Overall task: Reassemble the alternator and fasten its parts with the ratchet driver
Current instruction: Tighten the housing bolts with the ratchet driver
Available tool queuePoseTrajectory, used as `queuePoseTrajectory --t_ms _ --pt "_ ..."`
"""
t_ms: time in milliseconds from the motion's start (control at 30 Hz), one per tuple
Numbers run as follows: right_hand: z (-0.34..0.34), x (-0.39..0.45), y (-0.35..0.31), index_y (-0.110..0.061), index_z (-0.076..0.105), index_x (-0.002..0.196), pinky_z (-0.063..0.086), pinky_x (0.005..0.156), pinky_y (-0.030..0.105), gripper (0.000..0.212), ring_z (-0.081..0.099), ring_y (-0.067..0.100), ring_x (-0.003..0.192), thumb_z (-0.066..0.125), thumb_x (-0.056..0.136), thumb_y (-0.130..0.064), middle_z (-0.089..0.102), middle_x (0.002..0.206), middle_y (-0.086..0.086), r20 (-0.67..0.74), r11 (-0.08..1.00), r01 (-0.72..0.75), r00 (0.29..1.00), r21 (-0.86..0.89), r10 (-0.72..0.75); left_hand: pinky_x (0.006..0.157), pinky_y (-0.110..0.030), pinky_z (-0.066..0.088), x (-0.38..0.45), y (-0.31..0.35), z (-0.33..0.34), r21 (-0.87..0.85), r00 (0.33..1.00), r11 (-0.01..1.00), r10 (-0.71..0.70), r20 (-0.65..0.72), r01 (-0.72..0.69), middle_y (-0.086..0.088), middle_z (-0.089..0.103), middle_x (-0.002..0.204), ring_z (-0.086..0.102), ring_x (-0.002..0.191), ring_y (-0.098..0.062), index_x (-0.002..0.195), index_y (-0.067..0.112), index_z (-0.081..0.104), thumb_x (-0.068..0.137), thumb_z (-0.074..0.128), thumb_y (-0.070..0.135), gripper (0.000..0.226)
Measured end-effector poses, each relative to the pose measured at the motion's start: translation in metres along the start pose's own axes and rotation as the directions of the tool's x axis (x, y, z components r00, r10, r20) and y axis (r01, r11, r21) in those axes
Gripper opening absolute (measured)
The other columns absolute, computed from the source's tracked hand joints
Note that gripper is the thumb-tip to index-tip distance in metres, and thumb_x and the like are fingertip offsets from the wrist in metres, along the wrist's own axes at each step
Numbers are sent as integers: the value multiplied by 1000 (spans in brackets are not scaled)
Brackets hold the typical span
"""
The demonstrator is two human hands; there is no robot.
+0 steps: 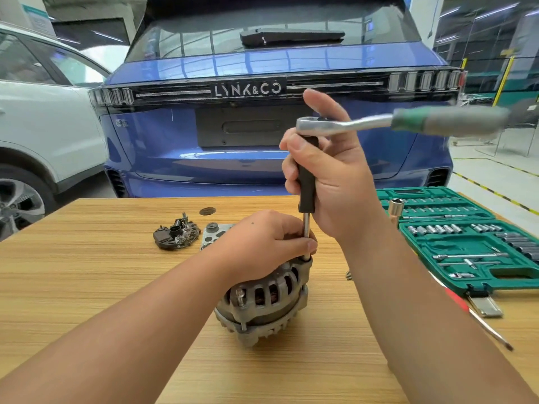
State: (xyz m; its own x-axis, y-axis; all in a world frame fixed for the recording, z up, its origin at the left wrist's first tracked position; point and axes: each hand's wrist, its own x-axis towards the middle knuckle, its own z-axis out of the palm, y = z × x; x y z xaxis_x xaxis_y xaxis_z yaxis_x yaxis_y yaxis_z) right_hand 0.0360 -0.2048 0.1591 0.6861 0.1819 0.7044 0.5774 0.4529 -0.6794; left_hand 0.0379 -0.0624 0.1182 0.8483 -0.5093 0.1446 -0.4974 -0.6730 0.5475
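The right hand [335,182] grips the upright driver [306,176]; the alternator [262,304] sits at six o'clock below, left hand [262,243] pinching the shaft.

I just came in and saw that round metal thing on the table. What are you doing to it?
A person is putting a grey metal alternator back together on the wooden table. The right hand grips the black-handled driver, with a silver ratchet on top. The left hand steadies the shaft on the alternator's top edge. A green socket case lies open nearby.
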Motion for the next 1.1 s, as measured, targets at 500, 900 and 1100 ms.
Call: queuePoseTrajectory --t_ms 500,900,1100 --pt "-10 6 -3 -20 58 130 46 56 25 46 54 14 63 60 90 -42 59 84 2 115 947 -200 978 253 176 87 -41 55 -1 0 0 -5 1000 1000 -6 -4 6 9 75 94 68 88 -11 98 35 75 97 63 47 17" --pt "-4 5 -10 -13 64 91 35 50 26 5 40 11 49 67 94 -17 47 61 -5 -240 977 -211 949 5 206 65 -27 49 0 2 1 23 1000 1000 14 3 -14 7 71 80 61 68 -12 89 32 73 98 62 48 21" --pt "-6 2 -2 -25 52 134 41 54 24 47 47 13 60 60 92 -5 57 82 -1 43 991 -111 993 78 108 84 -47 55 -1 2 0 -12 1000 1000 2 3 -2 5 75 91 69 86 -18 96 32 75 97 64 47 18"
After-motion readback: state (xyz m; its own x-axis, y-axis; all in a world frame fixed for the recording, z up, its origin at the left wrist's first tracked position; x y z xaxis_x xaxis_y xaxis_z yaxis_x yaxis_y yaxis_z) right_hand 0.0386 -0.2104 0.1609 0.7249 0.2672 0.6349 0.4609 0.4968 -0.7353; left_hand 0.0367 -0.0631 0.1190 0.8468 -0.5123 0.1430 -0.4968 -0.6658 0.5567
